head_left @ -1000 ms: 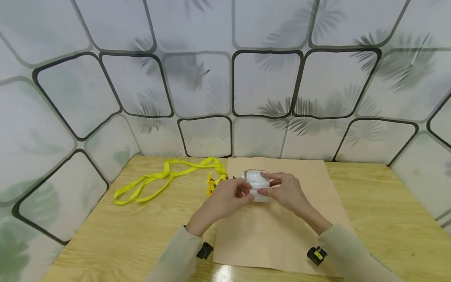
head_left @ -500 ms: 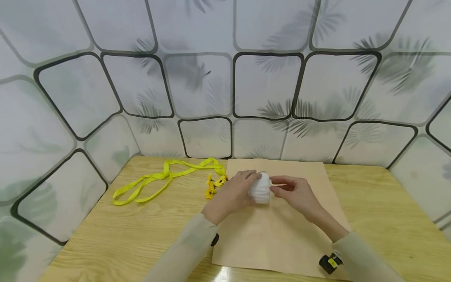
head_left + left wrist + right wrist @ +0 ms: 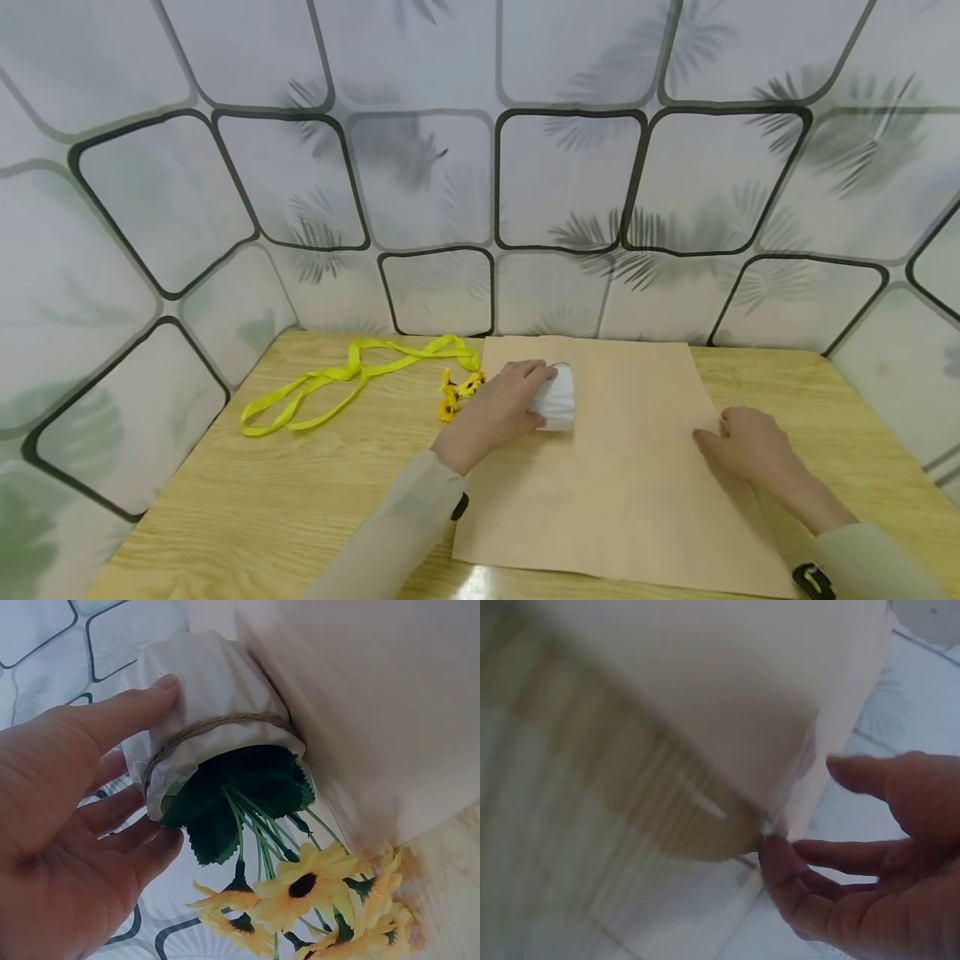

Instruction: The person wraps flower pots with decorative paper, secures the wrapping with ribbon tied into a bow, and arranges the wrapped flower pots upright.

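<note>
A small pot (image 3: 214, 679) wrapped in white paper, with twine (image 3: 232, 722) round it, lies on its side on a large sheet of brown paper (image 3: 622, 508). Yellow artificial sunflowers (image 3: 304, 889) with green leaves (image 3: 259, 776) stick out of its mouth, toward the left. My left hand (image 3: 495, 410) holds the pot, thumb and fingers on opposite sides of it. At the sheet's right edge is my right hand (image 3: 750, 447); in the right wrist view a fingertip touches the paper edge (image 3: 769, 825) while the thumb stands apart.
A long yellow ribbon (image 3: 300, 400) lies in loose loops on the wooden table (image 3: 315, 508) at the left. Behind the table and along its sides hangs a patterned white curtain (image 3: 570, 179).
My right hand has left the pot and moved right to the paper's edge. My left hand shifted its hold onto the pot's left side and has stayed there.
</note>
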The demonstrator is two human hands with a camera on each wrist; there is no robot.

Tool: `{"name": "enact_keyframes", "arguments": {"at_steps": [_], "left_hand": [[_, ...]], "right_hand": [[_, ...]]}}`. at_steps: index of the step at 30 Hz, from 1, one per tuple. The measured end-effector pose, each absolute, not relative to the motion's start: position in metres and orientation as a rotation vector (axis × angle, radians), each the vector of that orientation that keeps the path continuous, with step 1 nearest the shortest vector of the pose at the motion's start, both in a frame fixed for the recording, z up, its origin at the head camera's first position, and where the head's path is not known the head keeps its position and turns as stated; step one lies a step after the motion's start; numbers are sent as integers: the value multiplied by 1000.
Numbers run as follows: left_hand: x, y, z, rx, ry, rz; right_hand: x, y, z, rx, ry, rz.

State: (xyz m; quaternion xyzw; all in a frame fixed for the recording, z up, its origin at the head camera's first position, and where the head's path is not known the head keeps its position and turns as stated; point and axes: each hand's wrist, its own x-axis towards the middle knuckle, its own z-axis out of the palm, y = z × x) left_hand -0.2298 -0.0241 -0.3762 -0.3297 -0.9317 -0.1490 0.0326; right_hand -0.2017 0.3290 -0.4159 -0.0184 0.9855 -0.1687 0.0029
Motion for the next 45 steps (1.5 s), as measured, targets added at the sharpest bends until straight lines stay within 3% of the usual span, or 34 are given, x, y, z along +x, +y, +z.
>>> {"name": "enact_keyframes", "arguments": {"at_steps": [28,39,45], "left_hand": [[-227,-23,-379,-1013,-2853,-508],[-231,-26,-378,-1019,-2850,-587],[-229,-31,-376,-1006,-2769,-623]], "right_hand": [[-209,370,-421,-1,2932,-766],[-200,383,-407,93,2523,-1508],[-194,387,-398,-24,2458,-1459]]}}
